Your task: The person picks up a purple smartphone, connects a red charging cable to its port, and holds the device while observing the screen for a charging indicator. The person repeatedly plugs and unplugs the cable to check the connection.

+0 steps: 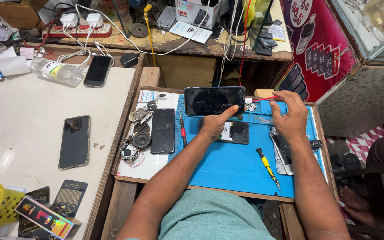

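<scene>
Head view looks down on a small wooden bench (156,180) with a blue work mat (227,164) across most of it. Beside it on the left stands a pale bench (18,111) carrying a dark phone (74,141), a second phone on a charging lead (98,70) and a clear plastic bottle (56,71).

On the mat's far edge a cracked phone screen (214,100) is held up on its long side, facing the person. The left hand (216,124) is closed on its lower edge, thumb pressed to the glass. The right hand (292,116) is pinched shut around a thin red tool (265,99) whose tip reaches the screen's right end. Under the left hand lies an opened phone body (234,132); another black phone (163,130) rests just off the mat, near a heap of small parts (136,133).

I would judge the work goes best with the panel braced firm by the left hand, the tool kept shallow along the seam, and pressure light, since the glass is already cracked and could splinter further. A red-handled screwdriver (182,129) and a yellow-handled screwdriver (267,166) lie loose on the mat.
</scene>
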`<state>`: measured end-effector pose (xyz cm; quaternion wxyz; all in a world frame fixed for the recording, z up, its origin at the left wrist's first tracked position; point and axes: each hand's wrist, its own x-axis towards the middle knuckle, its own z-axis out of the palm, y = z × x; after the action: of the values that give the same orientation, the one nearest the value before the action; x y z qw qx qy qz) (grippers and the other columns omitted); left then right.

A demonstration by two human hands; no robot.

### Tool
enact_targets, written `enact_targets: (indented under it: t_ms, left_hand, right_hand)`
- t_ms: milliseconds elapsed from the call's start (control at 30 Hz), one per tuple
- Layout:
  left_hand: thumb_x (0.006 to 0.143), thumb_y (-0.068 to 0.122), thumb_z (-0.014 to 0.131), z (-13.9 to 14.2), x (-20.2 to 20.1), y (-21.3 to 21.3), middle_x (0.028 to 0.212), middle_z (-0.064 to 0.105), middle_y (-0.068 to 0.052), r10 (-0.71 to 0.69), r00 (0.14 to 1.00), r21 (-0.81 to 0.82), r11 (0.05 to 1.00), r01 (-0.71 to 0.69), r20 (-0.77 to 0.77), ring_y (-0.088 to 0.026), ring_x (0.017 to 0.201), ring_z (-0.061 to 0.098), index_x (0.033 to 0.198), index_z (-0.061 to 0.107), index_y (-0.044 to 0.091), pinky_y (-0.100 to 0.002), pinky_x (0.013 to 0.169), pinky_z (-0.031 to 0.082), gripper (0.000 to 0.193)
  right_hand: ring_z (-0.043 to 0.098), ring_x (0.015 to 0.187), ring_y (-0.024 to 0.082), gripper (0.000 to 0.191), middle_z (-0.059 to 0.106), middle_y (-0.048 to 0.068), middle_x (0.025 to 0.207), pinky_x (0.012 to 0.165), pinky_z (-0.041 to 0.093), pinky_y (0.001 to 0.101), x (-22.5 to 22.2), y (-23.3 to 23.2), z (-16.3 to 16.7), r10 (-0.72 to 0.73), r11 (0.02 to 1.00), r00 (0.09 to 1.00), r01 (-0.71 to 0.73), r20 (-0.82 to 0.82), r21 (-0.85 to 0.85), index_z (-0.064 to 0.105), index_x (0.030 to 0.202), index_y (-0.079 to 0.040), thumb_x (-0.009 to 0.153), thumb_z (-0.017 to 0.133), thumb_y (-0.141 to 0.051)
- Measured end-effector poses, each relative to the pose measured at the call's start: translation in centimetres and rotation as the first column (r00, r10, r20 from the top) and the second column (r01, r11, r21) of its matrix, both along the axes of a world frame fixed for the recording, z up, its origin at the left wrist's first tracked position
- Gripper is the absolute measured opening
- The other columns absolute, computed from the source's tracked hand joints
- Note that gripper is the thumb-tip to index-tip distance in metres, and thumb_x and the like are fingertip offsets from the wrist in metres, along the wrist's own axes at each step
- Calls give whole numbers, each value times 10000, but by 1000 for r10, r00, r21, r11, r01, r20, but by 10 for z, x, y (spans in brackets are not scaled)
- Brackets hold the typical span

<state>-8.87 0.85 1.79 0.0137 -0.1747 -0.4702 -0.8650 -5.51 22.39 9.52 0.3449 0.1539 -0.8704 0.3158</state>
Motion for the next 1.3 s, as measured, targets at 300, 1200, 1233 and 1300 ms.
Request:
enact_targets:
  t_ms: [300,1200,1233,1300]
  left_hand:
    - [930,73,742,5,1,1,999,762,-92,-115,993,51,992,114,30,-167,897,731,1102,708,9,-336,801,624,186]
    - [946,53,740,-3,-3,9,1039,736,-83,-66,998,-37,997,67,21,-154,927,723,1109,689,13,-328,818,642,175]
    - [946,50,742,-3,-3,8,1034,738,-86,-50,999,-61,997,50,9,-157,916,723,1106,691,10,-328,812,640,172]
    - [940,55,734,-3,-2,8,1040,745,-77,-59,998,-42,997,60,21,-153,937,731,1110,690,17,-320,815,642,180]
  right_hand:
    - [675,1263,342,157,739,191,1243,1184,448,461,-6,13,-6,33,999,999,-34,-18,-14,721,1008,-16,886,633,26]
    - [701,995,303,499,674,175,1364,858,550,370,-14,38,-8,-204,979,968,200,148,39,568,1442,-12,953,667,-40]
    - [694,889,304,622,648,152,1430,787,543,371,-13,38,-7,-220,972,935,233,279,-14,479,1515,-36,918,653,-45]
    - [682,852,296,672,616,159,1469,728,538,368,-14,35,-5,-194,976,907,218,374,-24,457,1540,-45,896,649,-54]
